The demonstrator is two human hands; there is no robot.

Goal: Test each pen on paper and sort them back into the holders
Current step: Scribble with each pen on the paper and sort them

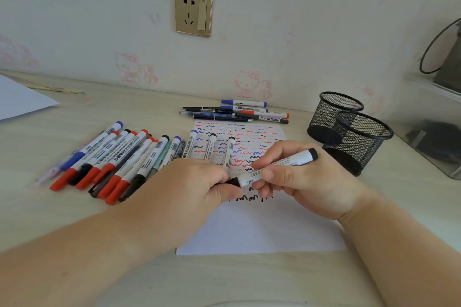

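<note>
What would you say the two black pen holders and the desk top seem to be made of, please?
The two black round pen holders look like painted metal mesh: you can see through their walls. The pale desk top seems wood-grain laminate, matte, with faint streaks.

Pens (109,157) left of paper (259,227), holders (349,129) right, more pens (237,112) behind

Open counter (224,279) runs along the near edge, and there's bare room far left too. Left of centre, a fanned row of markers (109,159) blocks the way. A second pile of pens (239,112) sits at the far edge of the paper (262,229), near the wall. On the right, two mesh holders (349,129) stand touching, mouths open upward, with a clear box (434,129) just beyond them.
</note>
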